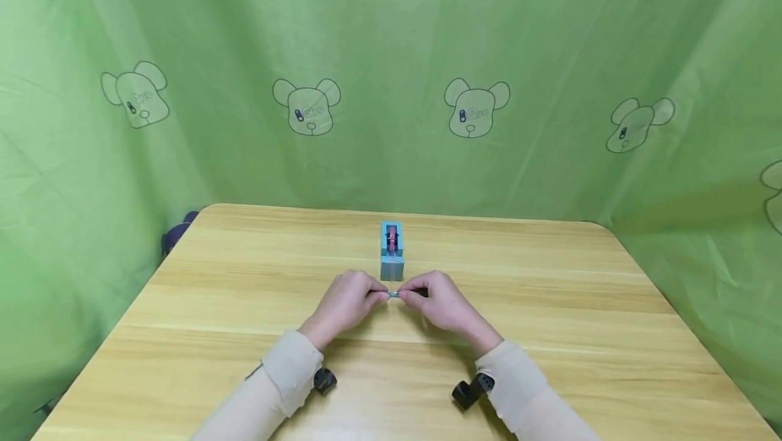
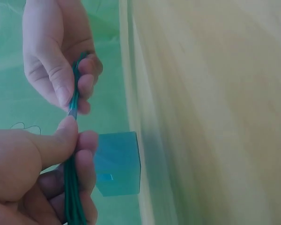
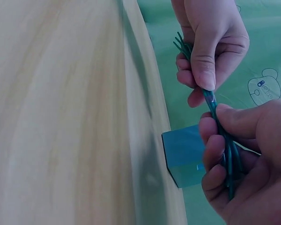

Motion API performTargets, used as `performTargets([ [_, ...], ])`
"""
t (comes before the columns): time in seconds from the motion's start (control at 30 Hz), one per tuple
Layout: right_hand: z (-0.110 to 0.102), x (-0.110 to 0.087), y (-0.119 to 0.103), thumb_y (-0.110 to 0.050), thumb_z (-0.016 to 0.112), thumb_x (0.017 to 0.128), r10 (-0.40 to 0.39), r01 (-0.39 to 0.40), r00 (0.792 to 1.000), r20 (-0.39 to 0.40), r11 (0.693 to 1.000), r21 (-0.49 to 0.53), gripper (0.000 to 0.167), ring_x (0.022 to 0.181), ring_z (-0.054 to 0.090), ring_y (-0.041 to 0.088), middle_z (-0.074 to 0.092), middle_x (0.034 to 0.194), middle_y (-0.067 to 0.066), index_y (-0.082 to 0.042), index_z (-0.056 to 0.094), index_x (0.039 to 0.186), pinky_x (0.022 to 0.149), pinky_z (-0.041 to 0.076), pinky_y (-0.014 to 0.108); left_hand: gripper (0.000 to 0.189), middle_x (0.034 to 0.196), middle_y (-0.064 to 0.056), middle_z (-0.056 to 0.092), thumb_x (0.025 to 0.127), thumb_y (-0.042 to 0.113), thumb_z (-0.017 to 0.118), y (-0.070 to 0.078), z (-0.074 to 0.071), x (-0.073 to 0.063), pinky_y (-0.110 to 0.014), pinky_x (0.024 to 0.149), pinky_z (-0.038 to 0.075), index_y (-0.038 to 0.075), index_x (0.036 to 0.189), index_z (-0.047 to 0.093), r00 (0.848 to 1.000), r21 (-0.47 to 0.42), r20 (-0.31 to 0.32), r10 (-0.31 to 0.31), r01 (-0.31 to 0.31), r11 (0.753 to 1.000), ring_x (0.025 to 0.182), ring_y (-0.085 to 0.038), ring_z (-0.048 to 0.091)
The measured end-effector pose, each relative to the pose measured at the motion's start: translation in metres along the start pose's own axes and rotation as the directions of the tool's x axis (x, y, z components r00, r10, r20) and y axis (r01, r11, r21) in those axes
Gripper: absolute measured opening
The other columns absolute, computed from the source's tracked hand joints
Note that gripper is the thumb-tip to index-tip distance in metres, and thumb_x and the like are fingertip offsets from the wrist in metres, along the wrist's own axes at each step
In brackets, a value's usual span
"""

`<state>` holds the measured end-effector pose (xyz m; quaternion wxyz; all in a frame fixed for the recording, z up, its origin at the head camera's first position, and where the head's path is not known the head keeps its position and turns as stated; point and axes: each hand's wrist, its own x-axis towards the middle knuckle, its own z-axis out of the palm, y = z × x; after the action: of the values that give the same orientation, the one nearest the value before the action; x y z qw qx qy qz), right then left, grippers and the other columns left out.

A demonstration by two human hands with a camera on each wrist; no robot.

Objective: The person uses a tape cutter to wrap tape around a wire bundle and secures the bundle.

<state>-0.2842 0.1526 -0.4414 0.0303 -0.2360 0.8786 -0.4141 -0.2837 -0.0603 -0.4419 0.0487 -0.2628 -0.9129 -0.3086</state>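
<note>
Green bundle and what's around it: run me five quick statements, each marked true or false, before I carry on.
1. The left grip and right grip both hold the green bundle. True.
2. A pink wheel sits inside the blue dispenser. True.
3. The right grip holds the blue dispenser. False: it stands on the table, beyond the bundle.
4. In the right wrist view, strand ends show past the left grip. True.
5. The green curtain is plain. False: that curtain carries animal-head outlines.

Tape dispenser (image 1: 392,267) on table (image 1: 244,264), behind strand bundle (image 1: 394,294).
</note>
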Motion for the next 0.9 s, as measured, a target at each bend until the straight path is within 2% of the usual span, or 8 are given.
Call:
performTargets([
  [0.2,0.005,-0.001,0.002,-0.012,0.071,0.092,0.022,-0.022,0.998,-0.058,1.000,0.000,0.009,0.093,0.065,0.014,0.073,0.093,-0.006,-0.017,0.079,0.093,0.086,0.052,0.040,0.015,0.083,0.005,0.072,0.095,0.023,0.069,-0.002,-0.005,0.003,-0.027,0.067,0.051,0.012,0.097,0.079,0.995,0.034,0.097,0.003,-0.006,0.999,0.066,-0.004,0.057],
  [0.33,0.007,-0.001,0.002,-0.012,0.073,0.091,0.038,-0.038,0.995,-0.092,0.999,0.006,0.008,0.094,0.066,0.015,0.073,0.093,-0.005,-0.017,0.079,0.092,0.088,0.052,0.042,0.019,0.070,0.008,0.062,0.098,0.024,0.064,-0.004,-0.009,0.007,-0.026,0.057,0.044,0.011,0.097,0.078,0.986,0.036,0.165,0.016,-0.023,0.999,0.056,-0.006,0.047],
  [0.47,0.008,-0.001,0.001,-0.012,0.073,0.090,0.046,-0.044,0.992,-0.115,0.999,0.018,0.008,0.094,0.067,0.015,0.073,0.092,-0.005,-0.017,0.079,0.091,0.089,0.051,0.042,0.022,0.061,0.010,0.054,0.100,0.025,0.060,-0.008,-0.009,0.011,-0.024,0.052,0.038,0.013,0.089,0.075,0.976,0.023,0.216,0.026,-0.032,0.999,0.051,-0.006,0.042],
  [0.63,0.008,0.000,0.002,-0.012,0.073,0.090,0.047,-0.044,0.993,-0.110,0.999,0.028,0.008,0.096,0.067,0.016,0.073,0.093,-0.005,-0.017,0.079,0.091,0.091,0.051,0.043,0.020,0.059,0.010,0.055,0.098,0.024,0.064,-0.010,-0.008,0.012,-0.024,0.054,0.040,0.013,0.091,0.078,0.978,0.026,0.202,0.045,-0.051,0.998,0.051,-0.006,0.043],
  [0.73,0.008,0.001,0.004,-0.013,0.072,0.092,0.044,-0.042,0.996,-0.083,0.999,0.027,0.008,0.096,0.066,0.015,0.073,0.094,-0.005,-0.017,0.079,0.092,0.090,0.051,0.041,0.017,0.065,0.009,0.063,0.096,0.023,0.067,-0.010,-0.008,0.012,-0.024,0.056,0.043,0.012,0.094,0.079,0.983,0.029,0.176,0.054,-0.060,0.998,0.053,-0.005,0.045],
  [0.83,0.006,0.002,0.005,-0.015,0.066,0.096,0.045,-0.044,0.999,-0.027,0.998,0.042,0.013,0.078,0.063,0.013,0.072,0.088,0.000,-0.012,0.078,0.094,0.074,0.053,0.034,0.014,0.077,0.006,0.071,0.094,0.021,0.069,-0.010,-0.007,0.011,-0.023,0.060,0.047,0.013,0.094,0.080,0.988,0.025,0.146,0.045,-0.049,0.998,0.057,-0.004,0.051],
  [0.9,0.005,0.004,0.005,-0.016,0.061,0.099,0.061,-0.062,0.998,0.018,0.996,0.067,0.019,0.064,0.057,0.012,0.069,0.079,0.006,-0.008,0.077,0.093,0.060,0.048,0.027,0.012,0.084,0.003,0.074,0.093,0.019,0.071,-0.010,-0.006,0.010,-0.022,0.063,0.050,0.012,0.093,0.080,0.992,0.022,0.122,0.044,-0.047,0.999,0.063,-0.004,0.057],
])
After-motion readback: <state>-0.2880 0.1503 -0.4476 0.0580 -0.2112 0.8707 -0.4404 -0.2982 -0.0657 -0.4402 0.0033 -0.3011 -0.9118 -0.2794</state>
